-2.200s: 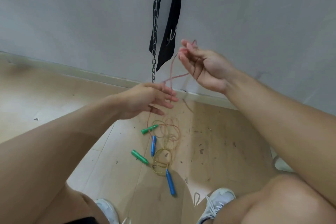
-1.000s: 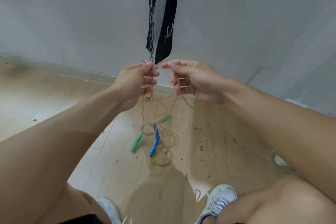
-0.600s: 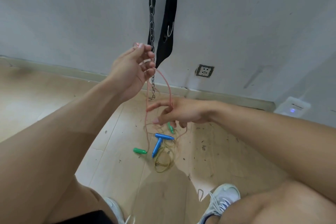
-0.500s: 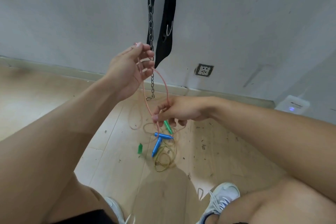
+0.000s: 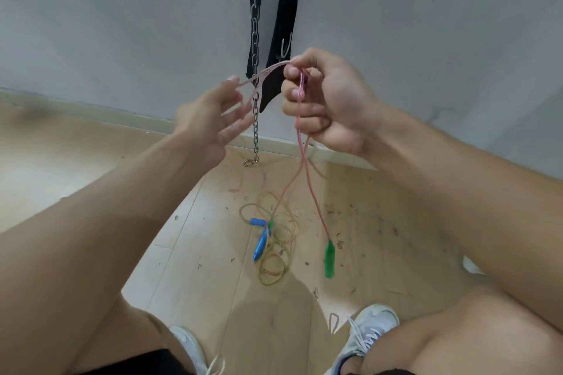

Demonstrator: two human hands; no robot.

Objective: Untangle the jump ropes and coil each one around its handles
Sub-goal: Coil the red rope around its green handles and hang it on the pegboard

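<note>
My right hand grips a bunch of pink rope at chest height. Two pink strands hang from it. One ends in a green handle dangling above the floor; the other runs down to a second green handle in the pile. A short pink stretch runs left from my right fist to my left hand, whose fingers are spread and loosely hook it. On the wooden floor lies a yellow rope in loose loops with two blue handles.
A metal chain and a black strap hang down the grey wall just behind my hands. My knees and white shoes frame the bottom of the view. The floor around the pile is dusty wood.
My right hand rose from near the floor to chest height and closed on gathered pink rope. One green handle lifted off the floor and swung right. My left hand lowered and its fingers spread.
</note>
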